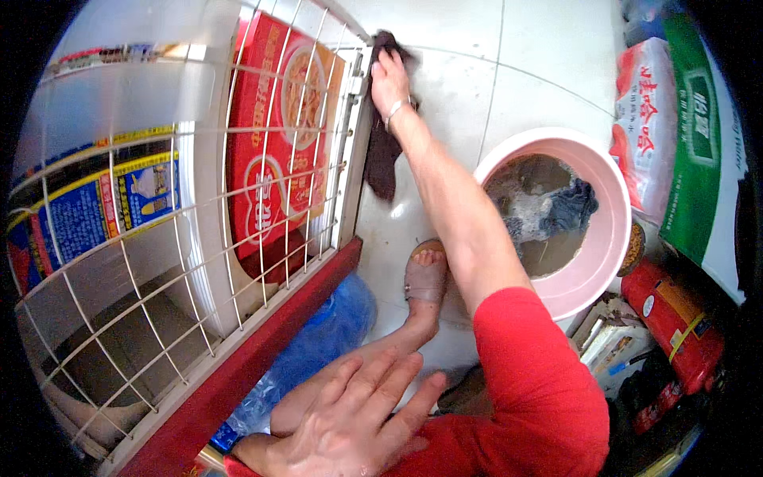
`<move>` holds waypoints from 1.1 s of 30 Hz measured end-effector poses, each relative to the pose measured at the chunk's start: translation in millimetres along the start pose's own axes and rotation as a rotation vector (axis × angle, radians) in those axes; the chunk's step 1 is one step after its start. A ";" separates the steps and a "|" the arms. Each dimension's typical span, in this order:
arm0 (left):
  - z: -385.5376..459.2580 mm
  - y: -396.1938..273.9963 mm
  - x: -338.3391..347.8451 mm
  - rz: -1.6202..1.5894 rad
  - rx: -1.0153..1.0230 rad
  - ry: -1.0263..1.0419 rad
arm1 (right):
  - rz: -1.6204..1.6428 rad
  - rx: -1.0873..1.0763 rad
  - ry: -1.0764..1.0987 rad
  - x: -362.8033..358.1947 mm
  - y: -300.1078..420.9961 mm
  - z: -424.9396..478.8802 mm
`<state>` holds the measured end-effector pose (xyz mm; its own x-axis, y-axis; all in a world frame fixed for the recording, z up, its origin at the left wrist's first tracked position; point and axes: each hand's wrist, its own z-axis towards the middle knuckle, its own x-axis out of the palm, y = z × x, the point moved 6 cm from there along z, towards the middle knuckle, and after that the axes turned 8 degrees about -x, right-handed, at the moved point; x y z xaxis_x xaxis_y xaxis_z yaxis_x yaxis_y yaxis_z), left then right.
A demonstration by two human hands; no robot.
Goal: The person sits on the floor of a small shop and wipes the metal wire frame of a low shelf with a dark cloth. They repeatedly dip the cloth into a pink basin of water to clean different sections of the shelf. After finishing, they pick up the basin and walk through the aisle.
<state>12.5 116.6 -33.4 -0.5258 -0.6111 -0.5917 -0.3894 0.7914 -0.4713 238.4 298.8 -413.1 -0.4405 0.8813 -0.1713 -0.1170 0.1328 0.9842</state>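
Observation:
A dark wet cloth lies on the white tiled floor, along the foot of a white wire rack. My right hand, with a band at the wrist, presses on the upper part of this cloth; its fingertips rest over the fabric. My left hand hovers near my bent knee at the bottom, fingers spread and holding nothing. Right of my outstretched arm stands a pink plastic bucket with murky, foamy water and a dark blue-grey cloth in it.
Red boxes and blue-yellow packages stand behind the wire grid. A blue plastic bag is beneath the rack's red edge. At right are a white-and-red pack, a green pack and a red cylinder. My sandalled foot is between rack and bucket.

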 end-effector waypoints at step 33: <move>-21.9 -47.4 42.0 0.087 0.063 -0.172 | -0.109 0.133 0.698 2.2 54.9 -302.8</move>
<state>-7.6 53.8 -21.6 -0.4161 -0.5389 -0.7324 -0.2976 0.8418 -0.4503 -38.5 170.7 -372.9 -0.9042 0.3699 -0.2137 -0.1027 0.2972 0.9493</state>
